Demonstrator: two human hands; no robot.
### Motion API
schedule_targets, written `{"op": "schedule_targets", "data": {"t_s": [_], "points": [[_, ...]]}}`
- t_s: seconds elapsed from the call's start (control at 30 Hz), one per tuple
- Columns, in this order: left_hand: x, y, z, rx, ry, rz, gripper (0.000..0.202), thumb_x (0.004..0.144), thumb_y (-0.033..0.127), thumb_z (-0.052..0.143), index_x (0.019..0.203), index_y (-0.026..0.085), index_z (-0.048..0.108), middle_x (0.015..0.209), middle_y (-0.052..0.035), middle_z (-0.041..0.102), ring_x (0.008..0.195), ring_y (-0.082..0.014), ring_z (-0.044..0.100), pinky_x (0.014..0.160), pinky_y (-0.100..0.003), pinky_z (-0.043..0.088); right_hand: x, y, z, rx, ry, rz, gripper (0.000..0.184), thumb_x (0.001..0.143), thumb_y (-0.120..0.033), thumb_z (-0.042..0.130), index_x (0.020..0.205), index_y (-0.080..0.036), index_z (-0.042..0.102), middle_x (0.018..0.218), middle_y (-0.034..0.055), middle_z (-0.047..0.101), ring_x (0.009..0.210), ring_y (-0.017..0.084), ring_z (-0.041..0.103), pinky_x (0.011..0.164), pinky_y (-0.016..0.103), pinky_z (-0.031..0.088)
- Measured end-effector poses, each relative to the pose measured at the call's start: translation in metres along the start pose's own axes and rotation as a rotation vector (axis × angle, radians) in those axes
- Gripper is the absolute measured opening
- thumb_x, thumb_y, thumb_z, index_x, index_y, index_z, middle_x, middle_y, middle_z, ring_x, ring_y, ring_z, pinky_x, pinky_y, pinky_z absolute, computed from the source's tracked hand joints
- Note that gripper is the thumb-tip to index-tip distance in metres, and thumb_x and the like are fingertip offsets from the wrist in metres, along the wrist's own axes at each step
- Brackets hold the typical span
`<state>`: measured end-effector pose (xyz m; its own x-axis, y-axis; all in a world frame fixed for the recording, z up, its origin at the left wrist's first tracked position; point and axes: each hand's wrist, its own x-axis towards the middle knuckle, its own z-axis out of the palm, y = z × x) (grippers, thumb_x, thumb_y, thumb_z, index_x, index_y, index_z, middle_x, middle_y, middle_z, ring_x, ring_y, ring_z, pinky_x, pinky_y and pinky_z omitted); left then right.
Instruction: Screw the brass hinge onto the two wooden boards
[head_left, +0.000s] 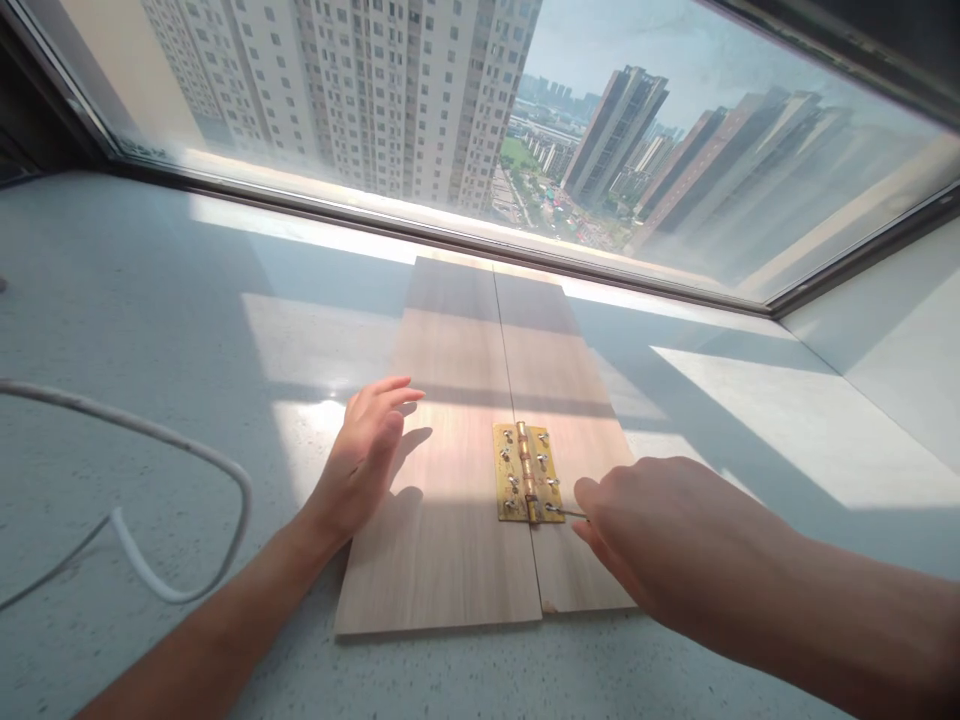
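Note:
Two wooden boards (450,500) lie side by side on a pale sill, joined by a brass hinge (527,472) with several screws standing in its holes. My left hand (367,450) rests flat on the left board's left edge, fingers stretched out. My right hand (652,540) is closed around a thin metal tool (568,513), its tip at the hinge's lower right screw. The tool's handle is hidden inside my fist.
The pale speckled sill (150,330) runs under a large window (480,120) looking out on tall buildings. A white cable (187,455) loops across the sill at the left. A side wall (885,340) rises at the right.

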<state>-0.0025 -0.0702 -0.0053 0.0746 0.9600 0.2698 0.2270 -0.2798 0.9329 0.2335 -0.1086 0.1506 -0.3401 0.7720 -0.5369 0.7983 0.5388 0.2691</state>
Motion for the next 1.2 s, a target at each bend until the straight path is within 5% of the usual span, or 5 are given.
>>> {"op": "schedule_targets", "data": {"t_s": [0.3, 0.57, 0.77, 1.03, 1.2], "points": [[0.000, 0.001, -0.002, -0.050, 0.038, -0.047, 0.037, 0.100, 0.045, 0.036, 0.112, 0.023, 0.064, 0.126, -0.0102, 0.056, 0.121, -0.0282, 0.053, 0.097, -0.047, 0.053, 0.001, -0.005, -0.002, -0.295, -0.080, -0.304, 0.016, 0.074, -0.004, 0.061, 0.069, -0.018, 0.062, 0.063, 0.0061, 0.061, 0.051, 0.017, 0.051, 0.045, 0.031, 0.017], [0.003, 0.007, -0.004, 0.092, 0.039, -0.013, 0.033, 0.099, 0.041, 0.037, 0.104, 0.022, 0.063, 0.116, -0.0085, 0.062, 0.117, -0.0273, 0.051, 0.104, -0.052, 0.042, 0.008, -0.004, 0.005, 0.065, -0.180, 0.246, 0.020, 0.089, -0.019, 0.049, 0.071, -0.020, 0.059, 0.060, 0.0041, 0.059, 0.047, 0.015, 0.044, 0.044, 0.028, 0.019], [0.002, 0.005, -0.004, 0.061, 0.044, -0.066, 0.029, 0.098, 0.039, 0.041, 0.104, 0.023, 0.063, 0.114, -0.0066, 0.062, 0.113, -0.0262, 0.055, 0.100, -0.049, 0.048, 0.005, -0.003, 0.010, -0.169, -0.129, -0.217, 0.019, 0.071, 0.000, 0.058, 0.073, -0.019, 0.062, 0.064, 0.0041, 0.060, 0.049, 0.015, 0.046, 0.047, 0.029, 0.014], [0.003, 0.005, -0.001, 0.027, 0.049, -0.090, 0.025, 0.097, 0.037, 0.046, 0.100, 0.022, 0.065, 0.112, -0.0067, 0.062, 0.111, -0.0260, 0.057, 0.093, -0.045, 0.055, 0.017, -0.002, 0.004, 0.388, -0.228, 0.380, 0.028, 0.086, -0.021, 0.045, 0.058, -0.020, 0.041, 0.056, -0.0003, 0.048, 0.047, 0.011, 0.038, 0.045, 0.026, 0.021], [0.003, 0.003, -0.002, 0.015, 0.062, -0.133, 0.022, 0.095, 0.036, 0.050, 0.104, 0.022, 0.064, 0.107, -0.0060, 0.061, 0.105, -0.0253, 0.060, 0.088, -0.043, 0.057, 0.005, -0.006, 0.007, -0.050, -0.077, -0.028, 0.015, 0.071, -0.004, 0.059, 0.074, -0.019, 0.058, 0.060, 0.0014, 0.055, 0.049, 0.014, 0.042, 0.046, 0.029, 0.014]]}}
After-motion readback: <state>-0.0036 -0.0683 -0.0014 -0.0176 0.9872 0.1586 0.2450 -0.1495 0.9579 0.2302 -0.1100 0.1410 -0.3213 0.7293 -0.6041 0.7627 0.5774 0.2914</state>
